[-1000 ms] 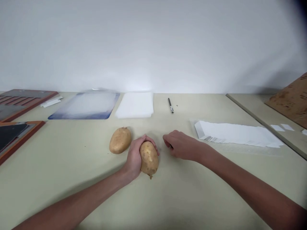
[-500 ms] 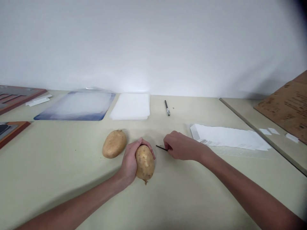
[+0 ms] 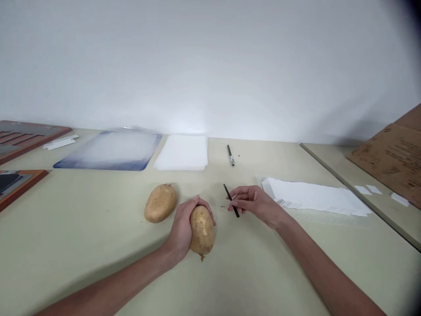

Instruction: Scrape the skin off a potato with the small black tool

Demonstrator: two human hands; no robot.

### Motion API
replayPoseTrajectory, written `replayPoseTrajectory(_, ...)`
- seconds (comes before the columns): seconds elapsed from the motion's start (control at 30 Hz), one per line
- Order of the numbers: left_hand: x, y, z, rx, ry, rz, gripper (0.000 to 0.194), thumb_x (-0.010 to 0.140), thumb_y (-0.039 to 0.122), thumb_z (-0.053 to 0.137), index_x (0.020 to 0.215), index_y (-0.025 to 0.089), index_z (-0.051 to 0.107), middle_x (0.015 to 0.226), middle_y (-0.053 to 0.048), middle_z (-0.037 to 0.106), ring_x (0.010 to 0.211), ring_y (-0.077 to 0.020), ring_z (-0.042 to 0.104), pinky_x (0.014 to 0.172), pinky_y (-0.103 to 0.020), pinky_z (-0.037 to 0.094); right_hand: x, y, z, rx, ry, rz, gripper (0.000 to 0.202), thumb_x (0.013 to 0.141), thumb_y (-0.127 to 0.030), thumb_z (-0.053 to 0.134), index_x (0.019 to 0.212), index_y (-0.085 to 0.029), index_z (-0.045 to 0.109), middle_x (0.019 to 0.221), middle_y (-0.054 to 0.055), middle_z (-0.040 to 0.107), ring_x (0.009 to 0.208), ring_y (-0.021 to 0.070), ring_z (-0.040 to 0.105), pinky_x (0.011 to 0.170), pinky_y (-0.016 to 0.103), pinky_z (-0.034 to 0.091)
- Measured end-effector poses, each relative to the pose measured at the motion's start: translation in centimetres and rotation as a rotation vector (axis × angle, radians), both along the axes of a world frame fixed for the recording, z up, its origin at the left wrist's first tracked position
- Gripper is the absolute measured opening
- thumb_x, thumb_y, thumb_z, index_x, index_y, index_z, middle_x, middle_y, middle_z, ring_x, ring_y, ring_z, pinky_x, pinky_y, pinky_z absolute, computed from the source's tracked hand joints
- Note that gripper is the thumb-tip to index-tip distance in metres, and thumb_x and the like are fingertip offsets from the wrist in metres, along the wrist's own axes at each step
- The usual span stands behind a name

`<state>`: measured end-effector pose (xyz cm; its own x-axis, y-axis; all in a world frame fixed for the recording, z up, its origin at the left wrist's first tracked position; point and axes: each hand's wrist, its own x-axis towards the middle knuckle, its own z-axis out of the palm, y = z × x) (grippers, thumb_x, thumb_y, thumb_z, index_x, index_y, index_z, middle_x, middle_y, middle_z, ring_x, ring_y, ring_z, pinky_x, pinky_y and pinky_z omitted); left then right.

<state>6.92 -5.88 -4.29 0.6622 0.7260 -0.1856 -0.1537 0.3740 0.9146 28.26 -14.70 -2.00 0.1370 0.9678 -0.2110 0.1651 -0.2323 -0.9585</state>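
Note:
My left hand [image 3: 183, 228] is wrapped round a brown potato [image 3: 202, 231], its fingers curled over the far side. This potato has a pale scraped patch on top and a small stub at its near end. Between thumb and fingertips, my right hand [image 3: 253, 203] pinches a thin black stick [image 3: 231, 201] to the right of the potato. The stick slants, and its exact kind I cannot make out. A second potato [image 3: 160, 203] lies on the table to the left of my left hand.
Behind lie a black-and-silver pen-like tool [image 3: 230, 155], a stack of white sheets [image 3: 183, 152] and a blue-edged clear sleeve [image 3: 110, 149]. On the right are a row of white paper pieces [image 3: 317, 197] and brown cardboard [image 3: 393, 149]. Red-framed boards [image 3: 28, 138] stand at left.
My right hand has turned, its fingers opening out around the black stick, which has swung from nearly flat to steeply slanted. My left hand keeps hold of the potato. The view has shifted slightly.

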Motion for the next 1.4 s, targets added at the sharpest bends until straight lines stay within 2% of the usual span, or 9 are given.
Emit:
replayPoseTrajectory(0.07,0.0,0.0,-0.1,0.004,0.009,-0.004,0.044,0.095,0.051,0.049,0.072,0.016,0.064,0.064,-0.006,0.065,0.061,-0.0208,0.063,0.056,-0.028,0.05,-0.7,-0.1,-0.7,0.043,0.134,-0.063,0.033,0.083,-0.042,0.081,0.1,-0.016,0.069,0.091,0.01,0.079,0.072,0.0123,0.065,0.068,0.025,0.051)
replayPoseTrajectory(0.2,0.1,0.0,-0.1,0.025,0.028,0.011,0.044,0.096,0.051,0.049,0.073,0.017,0.064,0.064,-0.005,0.065,0.062,-0.0191,0.061,0.058,-0.027,0.05,-2.8,-0.3,-0.7,0.135,0.338,-0.152,0.03,0.082,-0.043,0.085,0.089,-0.018,0.071,0.093,0.007,0.078,0.071,0.0093,0.065,0.068,0.02,0.053)
replayPoseTrajectory(0.3,0.2,-0.1,0.0,0.049,0.023,0.023,0.042,0.096,0.049,0.05,0.074,0.017,0.064,0.071,-0.005,0.067,0.071,-0.0193,0.064,0.065,-0.026,0.051,-4.3,-0.6,-0.1,0.235,0.559,-0.229,0.02,0.083,-0.033,0.086,0.088,-0.018,0.073,0.099,0.004,0.077,0.069,0.0064,0.064,0.068,0.018,0.054)
replayPoseTrajectory(0.37,0.2,-0.2,0.0,0.052,0.008,0.017,0.043,0.098,0.05,0.048,0.076,0.017,0.065,0.078,-0.006,0.07,0.076,-0.02,0.066,0.07,-0.027,0.053,-5.2,-0.8,0.3,0.302,0.641,-0.276,0.015,0.084,-0.027,0.086,0.088,-0.018,0.075,0.091,0.001,0.074,0.068,0.0061,0.065,0.066,0.016,0.055)
replayPoseTrajectory(0.47,0.2,-0.3,-0.3,0.04,-0.014,-0.024,0.043,0.1,0.052,0.045,0.081,0.018,0.063,0.076,-0.005,0.07,0.068,-0.0188,0.063,0.065,-0.028,0.052,-6.3,-0.8,0.7,0.351,0.645,-0.264,0.013,0.088,-0.026,0.082,0.087,-0.017,0.073,0.079,0.0,0.07,0.063,0.0079,0.067,0.06,0.017,0.054)
replayPoseTrajectory(0.77,0.5,-0.3,0.1,-0.027,-0.083,-0.128,0.046,0.103,0.05,0.044,0.074,0.018,0.062,0.061,-0.004,0.065,0.062,-0.0188,0.064,0.062,-0.027,0.051,-8.2,0.0,-0.3,0.453,0.557,-0.147,0.008,0.101,-0.025,0.067,0.096,-0.019,0.063,0.087,0.002,0.071,0.063,0.011,0.069,0.056,0.022,0.052)
replayPoseTrajectory(0.9,0.5,-0.2,0.4,-0.057,-0.083,-0.146,0.047,0.103,0.046,0.044,0.07,0.018,0.062,0.054,-0.003,0.063,0.056,-0.019,0.064,0.057,-0.027,0.051,-8.7,-0.2,-0.7,0.436,0.486,-0.154,0.007,0.101,-0.025,0.067,0.098,-0.02,0.063,0.082,0.0,0.069,0.061,0.0101,0.066,0.056,0.022,0.051)
replayPoseTrajectory(1.23,0.7,-0.2,0.9,-0.123,-0.064,-0.138,0.041,0.097,0.052,0.051,0.073,0.02,0.063,0.055,-0.004,0.066,0.058,-0.0233,0.068,0.051,-0.029,0.049,-8.8,-0.4,-1.4,0.469,0.368,-0.211,0.002,0.1,-0.024,0.066,0.1,-0.023,0.065,0.071,-0.001,0.065,0.056,0.0126,0.064,0.051,0.025,0.049)
replayPoseTrajectory(1.4,0.7,-0.2,0.8,-0.133,-0.052,-0.146,0.042,0.095,0.055,0.053,0.075,0.02,0.064,0.052,-0.004,0.065,0.053,-0.0231,0.067,0.05,-0.029,0.049,-9.0,-0.5,-1.6,0.459,0.421,-0.207,0.003,0.097,-0.023,0.07,0.097,-0.022,0.067,0.06,-0.004,0.06,0.049,0.012,0.059,0.046,0.024,0.044)
